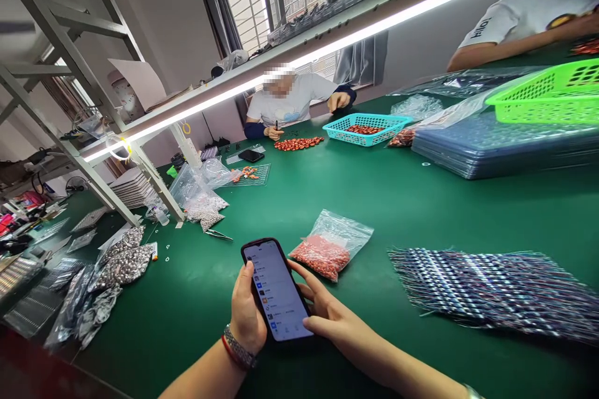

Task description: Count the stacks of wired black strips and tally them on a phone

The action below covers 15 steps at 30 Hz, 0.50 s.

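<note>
A smartphone (pixel 279 293) with a dark case and a lit screen showing a list is held upright over the green table. My left hand (pixel 247 305) grips its left edge, the thumb resting along the side of the screen. Around the right edge curl the fingers of my right hand (pixel 327 312), with its thumb at the lower right corner of the screen. Just beyond the phone lies a clear zip bag (pixel 322 249) of small orange-red pieces. To the right is a bundle of dark, multicoloured strands (pixel 486 290).
Bags of small metallic pieces (pixel 124 259) and tweezers (pixel 218 234) lie left. Across the table (pixel 374 199), a person sits by orange pieces (pixel 299 144) and a blue basket (pixel 367 129). A green basket (pixel 547 96) stands on stacked clear sheets (pixel 468 143). Another person works at far right.
</note>
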Motion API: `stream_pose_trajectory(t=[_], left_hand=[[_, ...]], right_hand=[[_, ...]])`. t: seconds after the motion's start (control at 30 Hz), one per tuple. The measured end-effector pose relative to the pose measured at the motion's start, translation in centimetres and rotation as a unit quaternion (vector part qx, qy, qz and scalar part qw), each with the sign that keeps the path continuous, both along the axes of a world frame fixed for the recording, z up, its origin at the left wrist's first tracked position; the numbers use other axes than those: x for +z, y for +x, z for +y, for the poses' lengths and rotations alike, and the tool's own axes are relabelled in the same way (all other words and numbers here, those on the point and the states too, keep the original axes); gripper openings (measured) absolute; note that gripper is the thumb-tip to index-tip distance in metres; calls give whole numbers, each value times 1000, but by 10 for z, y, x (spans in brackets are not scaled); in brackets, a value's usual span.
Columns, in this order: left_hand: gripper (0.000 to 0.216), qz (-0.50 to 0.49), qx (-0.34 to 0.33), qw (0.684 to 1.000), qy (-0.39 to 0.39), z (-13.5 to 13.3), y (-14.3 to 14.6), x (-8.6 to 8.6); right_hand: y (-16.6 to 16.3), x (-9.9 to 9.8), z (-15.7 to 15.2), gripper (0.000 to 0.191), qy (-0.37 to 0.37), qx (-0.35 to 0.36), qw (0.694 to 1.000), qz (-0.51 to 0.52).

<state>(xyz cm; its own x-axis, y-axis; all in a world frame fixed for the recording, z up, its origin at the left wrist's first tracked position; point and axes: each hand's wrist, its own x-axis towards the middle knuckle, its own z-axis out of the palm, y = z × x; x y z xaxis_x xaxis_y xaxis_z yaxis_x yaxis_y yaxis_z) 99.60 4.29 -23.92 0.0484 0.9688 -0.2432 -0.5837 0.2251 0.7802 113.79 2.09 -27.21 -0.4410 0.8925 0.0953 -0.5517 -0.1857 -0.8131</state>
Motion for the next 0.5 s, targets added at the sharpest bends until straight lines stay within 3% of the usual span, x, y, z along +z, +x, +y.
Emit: stream_pose_trajectory(t=[0.23,0.5], left_hand=[[27,39,15,999,33,-2,1,2],[34,65,28,997,28,-1,1,1]], right_hand=[[-1,-6,0,94,45,12,999,-11],[-1,-12,-1,94,62,29,998,-6]])
